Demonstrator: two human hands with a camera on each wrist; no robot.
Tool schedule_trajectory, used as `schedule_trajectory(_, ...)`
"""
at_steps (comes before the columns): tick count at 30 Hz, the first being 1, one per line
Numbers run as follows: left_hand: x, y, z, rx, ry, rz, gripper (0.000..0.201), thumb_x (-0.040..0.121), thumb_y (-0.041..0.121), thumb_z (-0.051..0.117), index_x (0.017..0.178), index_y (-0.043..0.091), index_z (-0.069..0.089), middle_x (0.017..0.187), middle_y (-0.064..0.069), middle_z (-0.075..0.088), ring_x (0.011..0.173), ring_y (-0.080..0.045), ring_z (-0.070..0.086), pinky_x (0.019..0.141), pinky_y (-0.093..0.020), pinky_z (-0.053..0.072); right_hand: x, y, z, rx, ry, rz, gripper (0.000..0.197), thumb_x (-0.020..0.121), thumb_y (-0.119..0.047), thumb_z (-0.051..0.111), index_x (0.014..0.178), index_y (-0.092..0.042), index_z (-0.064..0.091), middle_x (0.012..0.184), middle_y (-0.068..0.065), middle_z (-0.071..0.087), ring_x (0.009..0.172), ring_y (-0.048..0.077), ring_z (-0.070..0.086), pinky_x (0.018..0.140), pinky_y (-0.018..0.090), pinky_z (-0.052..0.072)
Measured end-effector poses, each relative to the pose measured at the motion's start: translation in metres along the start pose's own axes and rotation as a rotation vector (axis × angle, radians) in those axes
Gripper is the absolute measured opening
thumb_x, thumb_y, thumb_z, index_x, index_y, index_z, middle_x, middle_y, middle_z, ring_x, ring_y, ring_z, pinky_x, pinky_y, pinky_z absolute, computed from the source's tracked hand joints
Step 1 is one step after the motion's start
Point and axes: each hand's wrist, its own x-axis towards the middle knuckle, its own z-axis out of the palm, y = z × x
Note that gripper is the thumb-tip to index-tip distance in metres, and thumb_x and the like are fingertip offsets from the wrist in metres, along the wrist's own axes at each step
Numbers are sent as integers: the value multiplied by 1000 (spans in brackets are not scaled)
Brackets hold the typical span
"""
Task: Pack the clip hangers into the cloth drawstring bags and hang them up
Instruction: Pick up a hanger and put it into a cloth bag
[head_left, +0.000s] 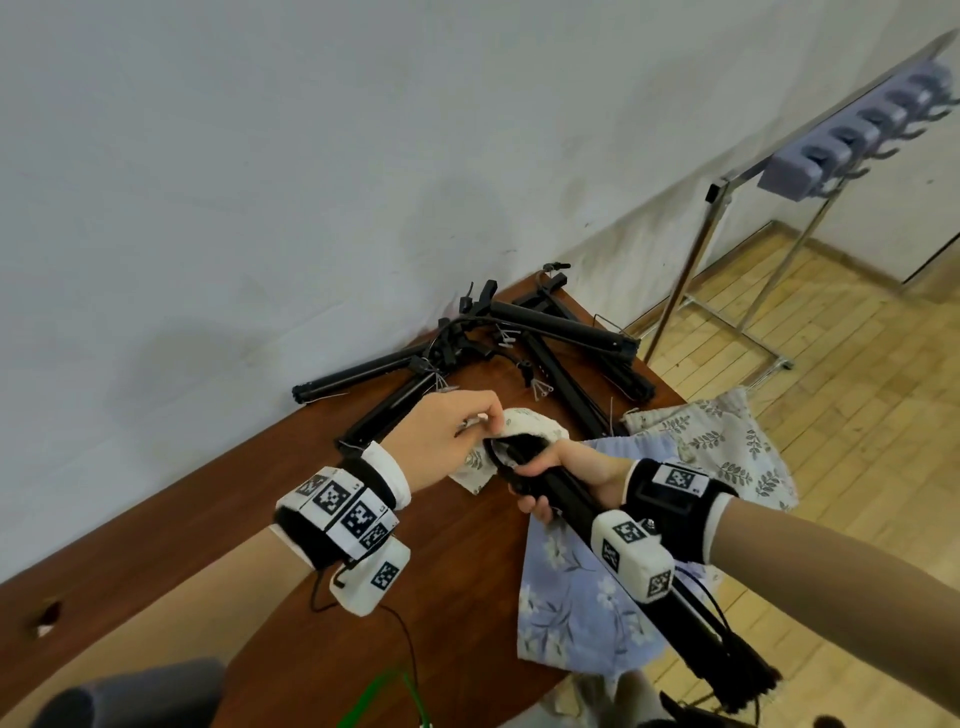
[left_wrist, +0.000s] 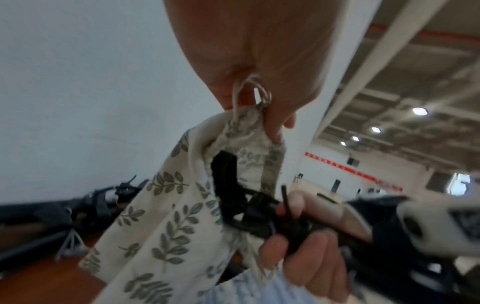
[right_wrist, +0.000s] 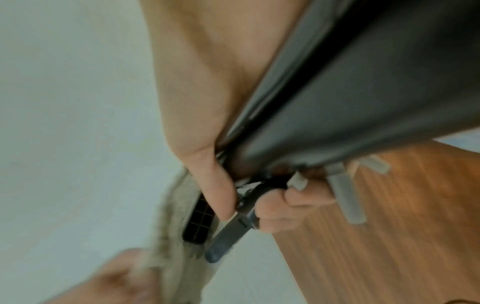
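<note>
My left hand (head_left: 457, 426) pinches the rim and cord of a cream drawstring bag with a leaf print (head_left: 524, 423), holding its mouth open above the table. My right hand (head_left: 558, 475) grips a long black folded clip hanger (head_left: 639, 566); its front end sits inside the bag's mouth. In the left wrist view the bag (left_wrist: 166, 222) hangs from my thumb and finger, with the hanger's black end (left_wrist: 228, 181) inside the opening. The right wrist view shows my fingers curled round the hanger (right_wrist: 350, 92), its grey clips sticking out. More black clip hangers (head_left: 519, 338) lie piled at the table's far end.
A blue floral bag (head_left: 576, 587) lies flat under my right arm, and another leaf-print bag (head_left: 727, 441) drapes over the brown table's (head_left: 208, 530) right edge. A metal rack with a row of lilac hooks (head_left: 857, 140) stands at the right on the wooden floor.
</note>
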Motion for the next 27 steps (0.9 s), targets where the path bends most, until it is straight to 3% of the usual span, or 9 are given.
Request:
schedule_trajectory(3, 2, -14, 5, 95, -54, -9, 17, 88, 0, 56, 86, 16, 63, 90, 8, 66, 90, -9, 61, 85, -34, 50, -2, -10, 4, 18, 32, -54, 17, 96, -23, 48, 98, -6, 50, 76, 4, 53, 56, 11, 53, 54, 22, 47)
schedule_trajectory(7, 7, -7, 12, -156, 33, -112, 31, 88, 3, 62, 72, 30, 55, 90, 8, 66, 95, -7, 60, 86, -24, 48, 2, -16, 4, -5, 93, -77, 20, 97, -25, 48, 103, -6, 50, 78, 4, 54, 56, 9, 54, 53, 24, 50)
schedule_trajectory(10, 12, 12, 14, -264, -20, -91, 34, 85, -1, 63, 70, 27, 53, 89, 6, 66, 92, -8, 61, 86, -23, 49, 10, -17, 6, -41, 103, -66, 23, 96, -28, 53, 107, -8, 48, 80, 4, 55, 58, 9, 55, 56, 23, 51)
schedule_trajectory(14, 14, 19, 16, -271, -111, -40, 25, 86, 5, 65, 74, 25, 56, 82, 2, 63, 80, -13, 61, 80, -23, 49, 21, -21, 1, 11, 97, -132, 28, 102, -30, 39, 101, -7, 55, 79, 5, 59, 59, 9, 58, 57, 21, 52)
schedule_trajectory(17, 15, -6, 0, -72, -20, -187, 13, 84, 17, 70, 91, 23, 61, 85, 9, 57, 71, 0, 51, 67, -9, 39, 14, -29, -4, 61, 84, -194, 23, 97, -25, 44, 109, -7, 51, 82, 4, 56, 61, 10, 55, 62, 23, 52)
schedule_trajectory(19, 17, -30, -15, 104, -24, -223, 22, 82, 19, 72, 102, 19, 62, 99, 10, 51, 78, 1, 48, 71, -8, 38, 5, -36, -4, 58, 101, -208, 27, 94, -27, 51, 111, -7, 48, 81, 4, 54, 60, 10, 53, 58, 25, 53)
schedule_trajectory(21, 20, -43, -25, 210, -8, -242, 14, 86, 12, 67, 99, 13, 66, 103, 7, 49, 83, -4, 49, 78, -14, 40, -1, -41, -3, 40, 105, -218, 35, 91, -31, 58, 114, -8, 45, 80, 5, 53, 59, 11, 50, 57, 23, 51)
schedule_trajectory(23, 25, -48, -29, 198, 93, -263, 14, 88, 2, 59, 95, 9, 68, 99, 4, 54, 86, -12, 52, 79, -20, 40, -2, -44, -2, 55, 105, -225, 41, 91, -35, 59, 118, -9, 42, 80, 6, 53, 60, 11, 49, 60, 20, 47)
schedule_trajectory(27, 42, -46, -23, 108, 260, -369, 20, 89, -4, 48, 92, 12, 59, 89, 0, 57, 76, -11, 50, 67, -17, 40, 4, -43, -1, 179, 85, -249, 46, 90, -40, 60, 118, -8, 44, 85, 3, 54, 64, 11, 53, 63, 22, 48)
